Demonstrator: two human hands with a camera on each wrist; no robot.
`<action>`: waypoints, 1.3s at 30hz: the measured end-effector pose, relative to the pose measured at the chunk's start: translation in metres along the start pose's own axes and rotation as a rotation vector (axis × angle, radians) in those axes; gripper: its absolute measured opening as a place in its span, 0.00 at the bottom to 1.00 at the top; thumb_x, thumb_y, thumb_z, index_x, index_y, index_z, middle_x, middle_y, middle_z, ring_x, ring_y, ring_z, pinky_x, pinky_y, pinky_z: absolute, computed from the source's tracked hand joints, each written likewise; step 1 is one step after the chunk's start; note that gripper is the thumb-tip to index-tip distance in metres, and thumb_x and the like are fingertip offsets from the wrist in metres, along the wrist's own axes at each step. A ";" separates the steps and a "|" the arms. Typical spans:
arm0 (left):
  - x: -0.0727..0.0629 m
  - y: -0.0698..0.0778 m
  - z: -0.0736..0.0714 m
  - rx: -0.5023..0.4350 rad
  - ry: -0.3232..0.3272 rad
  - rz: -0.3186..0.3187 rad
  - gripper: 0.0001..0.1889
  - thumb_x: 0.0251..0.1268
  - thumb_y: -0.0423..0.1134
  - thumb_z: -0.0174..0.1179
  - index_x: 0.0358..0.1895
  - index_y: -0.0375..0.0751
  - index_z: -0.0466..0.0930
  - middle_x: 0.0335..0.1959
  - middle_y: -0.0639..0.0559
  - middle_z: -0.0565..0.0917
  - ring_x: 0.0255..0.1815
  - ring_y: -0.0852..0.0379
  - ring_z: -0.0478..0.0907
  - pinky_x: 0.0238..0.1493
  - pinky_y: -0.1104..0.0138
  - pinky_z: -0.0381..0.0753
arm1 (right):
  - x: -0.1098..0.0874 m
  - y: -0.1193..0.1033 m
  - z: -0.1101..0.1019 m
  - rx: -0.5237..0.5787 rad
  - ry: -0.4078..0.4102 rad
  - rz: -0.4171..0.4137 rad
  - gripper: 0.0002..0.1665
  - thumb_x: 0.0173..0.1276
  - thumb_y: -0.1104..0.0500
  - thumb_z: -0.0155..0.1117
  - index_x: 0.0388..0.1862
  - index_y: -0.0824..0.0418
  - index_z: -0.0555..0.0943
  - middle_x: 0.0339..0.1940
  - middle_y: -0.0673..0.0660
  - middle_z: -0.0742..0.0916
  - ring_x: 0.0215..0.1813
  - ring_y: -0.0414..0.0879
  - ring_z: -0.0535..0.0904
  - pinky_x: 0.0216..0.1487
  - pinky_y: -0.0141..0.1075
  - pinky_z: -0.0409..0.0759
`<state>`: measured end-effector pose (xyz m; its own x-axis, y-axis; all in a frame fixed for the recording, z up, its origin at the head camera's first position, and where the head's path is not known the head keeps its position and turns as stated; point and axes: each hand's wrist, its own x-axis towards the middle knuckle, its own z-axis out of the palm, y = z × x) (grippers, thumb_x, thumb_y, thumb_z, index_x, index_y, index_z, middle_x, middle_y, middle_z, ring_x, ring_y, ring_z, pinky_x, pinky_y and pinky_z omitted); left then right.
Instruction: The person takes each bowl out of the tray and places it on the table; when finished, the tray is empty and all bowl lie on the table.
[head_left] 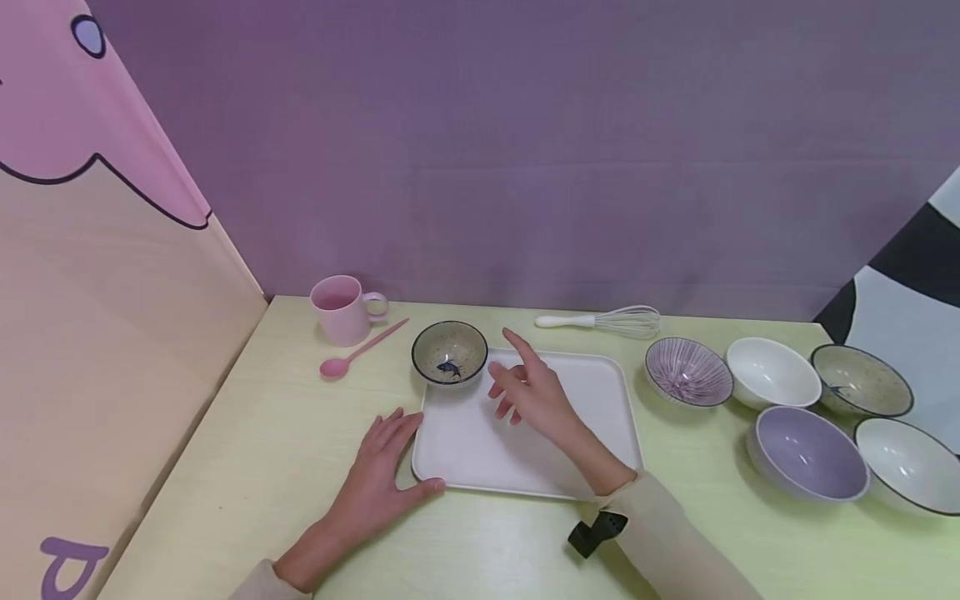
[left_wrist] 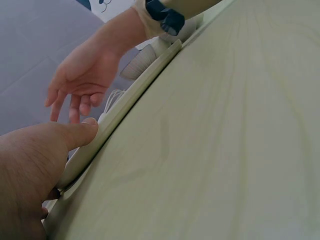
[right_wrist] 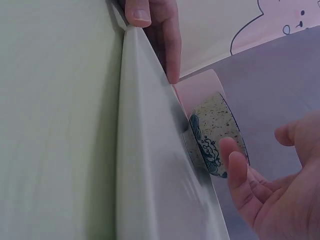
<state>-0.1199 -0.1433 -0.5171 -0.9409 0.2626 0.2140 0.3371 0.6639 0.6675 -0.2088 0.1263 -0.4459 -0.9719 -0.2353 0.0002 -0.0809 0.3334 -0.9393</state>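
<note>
A white rectangular tray (head_left: pixel 555 425) lies on the table in front of the person. The left hand (head_left: pixel 382 479) is at its near left corner, thumb along the front edge and straight fingers by the left side. In the left wrist view, that thumb (left_wrist: pixel 82 134) lies against the tray's rim. Over the tray hovers the right hand (head_left: pixel 534 392), holding nothing, fingers loosely spread and index finger extended. Just left of it, a speckled bowl (head_left: pixel 450 354) with a dark rim and blue motif overlaps the tray's far left corner. The right wrist view shows its patterned outside (right_wrist: pixel 215 135) beside the fingertips.
Behind the left hand stand a pink mug (head_left: pixel 341 312) and a pink spoon (head_left: pixel 363 350). A whisk (head_left: pixel 607 321) lies beyond the tray. Several bowls sit at the right, among them a purple-streaked bowl (head_left: pixel 688 372) and a lilac bowl (head_left: pixel 810 454). A purple backdrop (head_left: pixel 480 167) borders the table's far edge.
</note>
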 end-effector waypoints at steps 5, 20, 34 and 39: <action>0.000 0.000 0.000 0.000 0.008 0.007 0.51 0.62 0.59 0.80 0.83 0.35 0.71 0.83 0.34 0.71 0.88 0.32 0.58 0.90 0.38 0.50 | 0.017 0.010 0.009 0.029 0.001 -0.040 0.47 0.86 0.46 0.61 0.95 0.49 0.51 0.34 0.61 0.91 0.25 0.51 0.89 0.22 0.42 0.87; 0.001 -0.001 0.000 0.007 0.010 0.023 0.51 0.63 0.60 0.79 0.82 0.35 0.71 0.82 0.35 0.72 0.88 0.33 0.59 0.91 0.40 0.51 | 0.028 0.010 0.036 0.097 0.096 0.077 0.39 0.87 0.56 0.59 0.92 0.52 0.61 0.32 0.66 0.92 0.21 0.44 0.86 0.21 0.33 0.84; 0.000 -0.001 -0.001 0.015 0.012 0.017 0.51 0.62 0.58 0.80 0.82 0.34 0.71 0.82 0.35 0.72 0.88 0.33 0.60 0.91 0.41 0.50 | 0.031 0.006 0.048 0.113 0.228 0.088 0.38 0.76 0.63 0.58 0.85 0.53 0.73 0.20 0.58 0.90 0.16 0.42 0.84 0.20 0.33 0.84; 0.000 0.000 -0.001 0.013 0.006 0.005 0.51 0.62 0.59 0.80 0.83 0.35 0.71 0.83 0.35 0.72 0.88 0.33 0.59 0.91 0.39 0.50 | 0.026 0.002 0.046 0.097 0.257 0.100 0.37 0.75 0.64 0.59 0.83 0.53 0.76 0.17 0.56 0.88 0.15 0.43 0.84 0.19 0.35 0.86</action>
<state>-0.1202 -0.1438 -0.5168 -0.9393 0.2618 0.2220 0.3425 0.6717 0.6569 -0.2238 0.0787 -0.4640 -0.9991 0.0372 -0.0185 0.0273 0.2518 -0.9674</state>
